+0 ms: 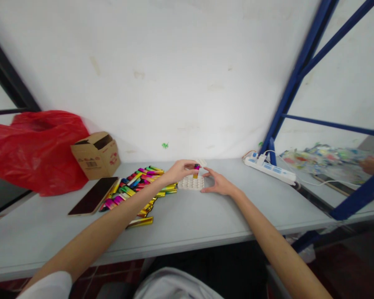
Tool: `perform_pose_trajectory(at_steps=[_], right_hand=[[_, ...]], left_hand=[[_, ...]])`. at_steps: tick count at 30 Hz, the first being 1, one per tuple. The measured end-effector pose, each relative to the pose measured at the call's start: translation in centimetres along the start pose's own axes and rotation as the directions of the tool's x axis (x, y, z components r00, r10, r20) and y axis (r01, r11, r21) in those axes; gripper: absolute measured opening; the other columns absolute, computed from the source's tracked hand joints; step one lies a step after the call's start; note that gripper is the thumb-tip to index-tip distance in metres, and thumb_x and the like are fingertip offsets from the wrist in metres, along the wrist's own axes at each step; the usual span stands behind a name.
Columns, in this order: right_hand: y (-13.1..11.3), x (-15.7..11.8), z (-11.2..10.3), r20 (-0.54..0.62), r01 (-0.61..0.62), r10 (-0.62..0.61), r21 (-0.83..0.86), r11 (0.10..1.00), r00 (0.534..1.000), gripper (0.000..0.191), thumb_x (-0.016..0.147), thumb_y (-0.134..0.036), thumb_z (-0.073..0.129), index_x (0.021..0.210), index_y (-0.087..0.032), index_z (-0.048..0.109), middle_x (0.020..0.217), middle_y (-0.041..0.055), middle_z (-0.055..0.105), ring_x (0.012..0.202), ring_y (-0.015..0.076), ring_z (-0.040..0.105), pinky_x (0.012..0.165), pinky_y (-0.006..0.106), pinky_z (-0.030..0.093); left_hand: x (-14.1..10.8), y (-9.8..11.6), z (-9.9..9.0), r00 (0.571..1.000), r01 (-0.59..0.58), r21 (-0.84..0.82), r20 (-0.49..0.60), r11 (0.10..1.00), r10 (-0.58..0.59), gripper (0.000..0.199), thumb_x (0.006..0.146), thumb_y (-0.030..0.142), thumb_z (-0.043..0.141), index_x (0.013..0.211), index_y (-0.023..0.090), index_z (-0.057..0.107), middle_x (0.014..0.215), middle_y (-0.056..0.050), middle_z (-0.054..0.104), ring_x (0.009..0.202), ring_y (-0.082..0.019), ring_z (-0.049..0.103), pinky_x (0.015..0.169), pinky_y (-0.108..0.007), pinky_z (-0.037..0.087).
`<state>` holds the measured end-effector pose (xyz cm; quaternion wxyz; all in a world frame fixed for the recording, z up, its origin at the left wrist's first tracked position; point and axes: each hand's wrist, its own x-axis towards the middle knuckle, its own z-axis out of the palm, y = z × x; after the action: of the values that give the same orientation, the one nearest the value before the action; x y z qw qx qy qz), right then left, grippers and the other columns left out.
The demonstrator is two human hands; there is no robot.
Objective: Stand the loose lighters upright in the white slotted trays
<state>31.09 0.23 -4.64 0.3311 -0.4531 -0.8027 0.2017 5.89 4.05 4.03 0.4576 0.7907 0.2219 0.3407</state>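
Observation:
My left hand [183, 170] pinches a shiny lighter [195, 175] with a dark top, shading from purple to gold. The lighter stands nearly upright over a white tray [190, 184] with rows of round cells; whether it touches the tray I cannot tell. At the tray's right side is my right hand [220, 183], thumb and fingers spread apart, their tips by the tray's edge. A loose heap of metallic lighters [137, 189] in pink, gold, green and blue lies left of the tray, partly hidden behind my left forearm.
Left of the heap lie a dark-screened phone [93, 196], an open cardboard box [96, 157] and a red plastic bag [43, 151]. A white power strip [269, 169] sits at the right beside a blue metal frame [285, 99]. Beyond it, another person's hand [372, 165] is near plastic-wrapped items.

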Motion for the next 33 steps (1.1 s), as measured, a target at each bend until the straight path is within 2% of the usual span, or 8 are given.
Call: perform_pose_trajectory(at_steps=[2,8,13,18,24,29,33], right_hand=[[0.0,0.0,0.0,-0.009,-0.011,0.011,0.01,1.0,1.0,0.117,0.07,-0.047,0.096,0.165,-0.025,0.032,0.139,0.0125,0.07,0.137,0.0324,0.062,0.124,0.054,0.038],[0.0,-0.1,0.2,-0.018,-0.034,0.035,0.037,0.999,0.999,0.123,0.069,-0.049,0.096,0.167,-0.026,0.027,0.139,0.0132,0.07,0.137,0.0324,0.061,0.124,0.054,0.037],[0.0,0.0,0.2,-0.016,-0.037,0.038,0.051,0.998,0.999,0.127,0.068,-0.049,0.096,0.169,-0.025,0.022,0.14,0.0131,0.07,0.137,0.0323,0.061,0.124,0.054,0.037],[0.1,0.0,0.3,-0.013,-0.056,0.057,0.053,0.997,0.998,0.13,0.067,-0.049,0.097,0.17,-0.025,0.021,0.141,0.0129,0.069,0.137,0.0324,0.061,0.124,0.053,0.038],[0.4,0.0,0.5,-0.016,-0.038,0.04,0.074,0.997,0.999,0.133,0.067,-0.05,0.097,0.17,-0.024,0.017,0.139,0.0134,0.069,0.136,0.033,0.061,0.123,0.055,0.037],[0.5,0.1,0.5,-0.01,-0.044,0.044,0.071,0.997,0.999,0.133,0.068,-0.049,0.096,0.171,-0.023,0.016,0.14,0.0139,0.069,0.138,0.0327,0.06,0.125,0.054,0.035],[0.4,0.0,0.4,-0.008,-0.064,0.065,0.075,0.995,0.998,0.134,0.067,-0.051,0.097,0.171,-0.023,0.017,0.142,0.0144,0.068,0.138,0.0328,0.059,0.125,0.053,0.036]], left_hand=[[1.0,-1.0,0.4,1.0,-0.005,0.018,0.016,1.0,0.005,0.022,0.081,0.033,0.082,0.096,0.016,0.081,0.095,-0.01,0.08,0.089,-0.025,0.073,0.086,-0.034,0.055],[2.0,-3.4,1.3,0.999,-0.012,0.072,-0.039,0.997,0.015,0.029,0.079,0.034,0.082,0.101,0.016,0.078,0.093,-0.01,0.081,0.086,-0.027,0.075,0.082,-0.035,0.057],[2.3,-3.6,1.3,0.998,-0.037,0.117,-0.036,0.992,0.042,0.03,0.082,0.037,0.08,0.105,0.018,0.076,0.09,-0.008,0.08,0.085,-0.026,0.075,0.078,-0.033,0.057],[2.5,-3.8,1.5,0.999,-0.034,0.062,-0.01,0.998,0.035,0.03,0.085,0.037,0.077,0.108,0.018,0.074,0.095,-0.008,0.079,0.089,-0.027,0.075,0.082,-0.033,0.056],[2.8,-3.8,2.1,0.997,-0.071,0.158,0.039,0.985,0.065,0.026,0.083,0.034,0.08,0.105,0.02,0.074,0.077,-0.004,0.076,0.078,-0.025,0.072,0.076,-0.032,0.054],[2.5,-4.3,2.1,0.998,-0.061,0.228,-0.008,0.972,0.065,0.025,0.089,0.037,0.073,0.105,0.018,0.071,0.078,-0.006,0.077,0.074,-0.024,0.072,0.072,-0.03,0.052],[2.4,-4.8,1.7,0.998,-0.048,0.251,-0.019,0.967,0.054,0.03,0.09,0.04,0.072,0.108,0.016,0.069,0.085,-0.007,0.078,0.081,-0.023,0.074,0.078,-0.031,0.054]])
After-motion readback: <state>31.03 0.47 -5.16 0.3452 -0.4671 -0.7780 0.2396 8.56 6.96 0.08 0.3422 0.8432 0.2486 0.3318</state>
